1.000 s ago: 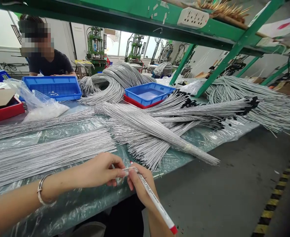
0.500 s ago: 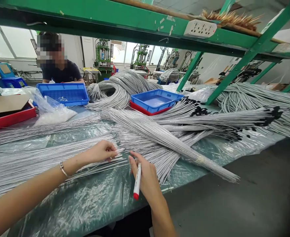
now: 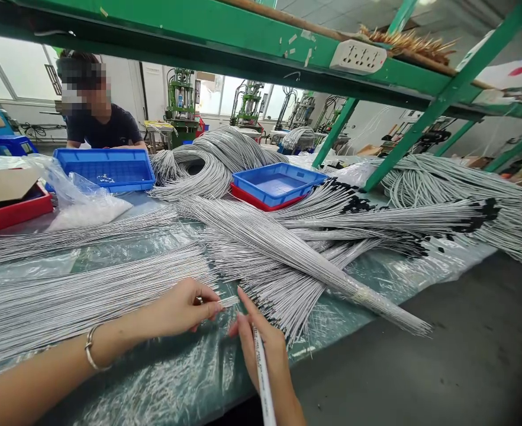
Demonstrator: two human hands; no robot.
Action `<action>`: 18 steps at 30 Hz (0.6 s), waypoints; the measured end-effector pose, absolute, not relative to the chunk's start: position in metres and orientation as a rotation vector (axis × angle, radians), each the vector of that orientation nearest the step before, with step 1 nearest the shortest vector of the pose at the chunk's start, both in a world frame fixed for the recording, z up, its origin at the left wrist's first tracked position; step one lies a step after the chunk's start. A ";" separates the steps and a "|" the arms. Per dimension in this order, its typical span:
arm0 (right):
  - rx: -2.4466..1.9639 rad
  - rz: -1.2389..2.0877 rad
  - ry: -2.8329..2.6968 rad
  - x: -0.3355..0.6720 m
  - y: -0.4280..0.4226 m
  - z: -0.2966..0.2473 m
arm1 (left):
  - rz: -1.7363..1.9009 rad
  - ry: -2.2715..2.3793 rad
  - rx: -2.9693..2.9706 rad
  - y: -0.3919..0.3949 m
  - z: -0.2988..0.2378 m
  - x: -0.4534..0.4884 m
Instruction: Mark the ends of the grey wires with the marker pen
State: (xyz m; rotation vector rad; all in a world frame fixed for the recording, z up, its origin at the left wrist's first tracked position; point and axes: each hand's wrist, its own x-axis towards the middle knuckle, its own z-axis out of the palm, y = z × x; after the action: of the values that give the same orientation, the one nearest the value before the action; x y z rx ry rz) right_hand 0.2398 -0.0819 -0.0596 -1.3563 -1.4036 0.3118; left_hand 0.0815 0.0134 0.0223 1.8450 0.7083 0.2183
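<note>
My left hand (image 3: 183,307), with a bracelet at its wrist, pinches a few thin white wires (image 3: 231,301) between thumb and fingers. Their short ends stick out to the right, toward my other hand. My right hand (image 3: 272,349) grips a white marker pen (image 3: 263,373), whose barrel slants down toward me; its tip is hidden by the fingers. The index finger of that hand reaches up near the wire ends, apart from them. A wide spread of straight grey-white wires (image 3: 87,296) lies beyond and left of my left hand.
A tied wire bundle (image 3: 296,242) lies across other wires with black ends (image 3: 483,213). Behind are blue trays (image 3: 279,183), a plastic bag (image 3: 92,204) and coiled cable (image 3: 208,171). A green shelf beam (image 3: 243,44) crosses overhead. A person (image 3: 103,127) sits opposite.
Both hands have come lower and nearer to me, the left one drawing the wire ends along. The marker has swung steeper, and its red end no longer shows.
</note>
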 end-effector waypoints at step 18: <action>-1.066 0.895 -1.164 0.237 -0.081 -0.049 | 0.283 0.678 2.853 -0.025 0.014 0.067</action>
State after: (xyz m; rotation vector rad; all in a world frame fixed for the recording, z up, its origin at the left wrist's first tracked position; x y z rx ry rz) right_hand 0.2368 -0.0815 -0.0486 -1.0664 -1.1645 0.8952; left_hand 0.0674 -0.0254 0.0144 2.8527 0.6781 0.2825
